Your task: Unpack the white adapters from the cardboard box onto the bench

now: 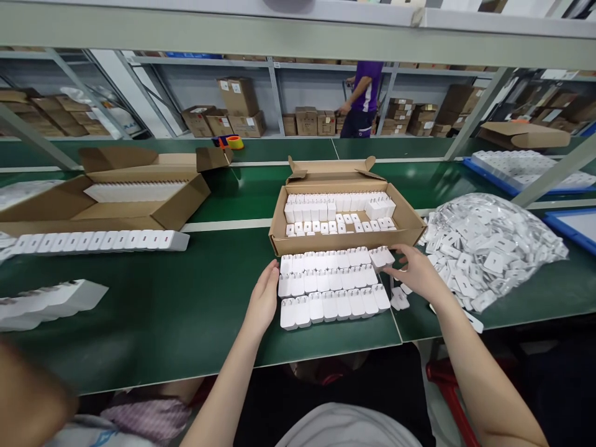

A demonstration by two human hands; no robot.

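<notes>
Three rows of white plug adapters (335, 280) stand on the green table, small metal prongs showing on top. My left hand (263, 297) rests against the left end of the back rows, fingers stretched out and lying flat. At the right end of the back row, my right hand (416, 270) has thumb and fingers around a couple of white plug adapters (381, 256), which sit slightly askew. Just behind the rows is an open cardboard box (302, 244) holding more adapters and flat white pieces. A few loose white pieces (399, 298) lie below my right hand.
A clear plastic bag (498, 245) full of flat white pieces lies at right. Leftward are another open carton (181, 202) and a long adapter row (100, 241). Blue trays (493, 175) sit far right. A person in purple (365, 93) stands by the back shelves.
</notes>
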